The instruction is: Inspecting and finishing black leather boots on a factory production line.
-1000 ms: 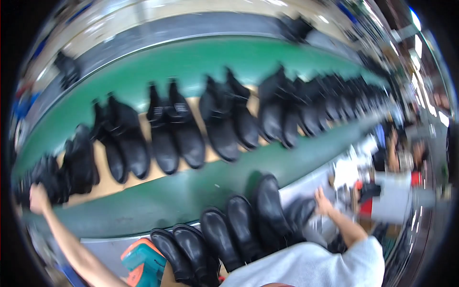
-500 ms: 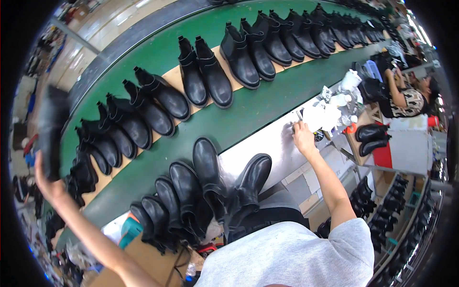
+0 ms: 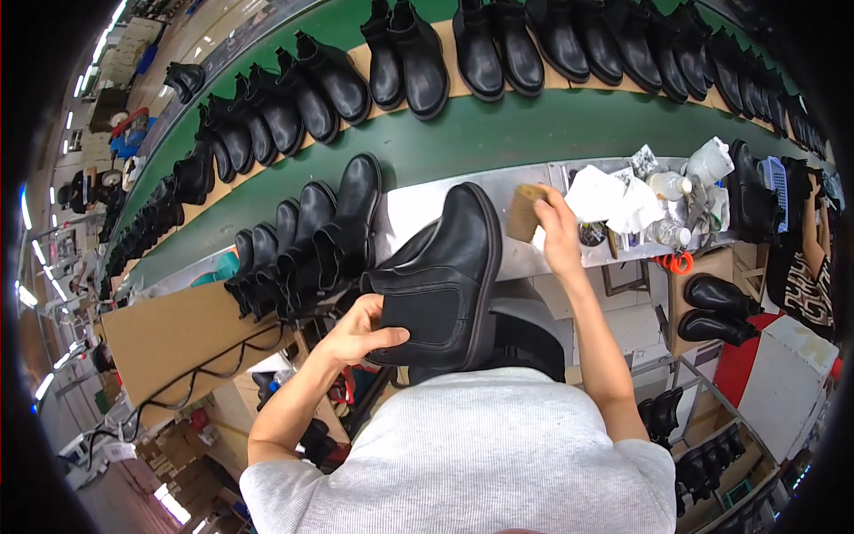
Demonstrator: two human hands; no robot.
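My left hand [image 3: 356, 335] grips a black ankle boot [image 3: 467, 233] by its shaft, the thumb over the elastic side panel. The boot is held before my chest, toe away from me and sole edge to the right. Part of another black boot [image 3: 411, 249] shows behind it. My right hand [image 3: 559, 230] is closed on a brown, block-shaped brush [image 3: 523, 212], a short gap to the right of the boot's toe. White crumpled cloths or papers [image 3: 609, 198] lie just right of that hand.
Black boots [image 3: 414, 67] line the green conveyor [image 3: 445, 142] ahead. Several more stand [image 3: 316, 218] at left. Clear bottles [image 3: 669, 185] and orange-handled scissors [image 3: 676, 262] sit on the right. A cardboard sheet [image 3: 191, 334] is at lower left. Another person [image 3: 805, 258] works at far right.
My left hand has come from the far left, bringing a boot in front of me. My right hand has lifted off the bench with the brush. The view has shifted too.
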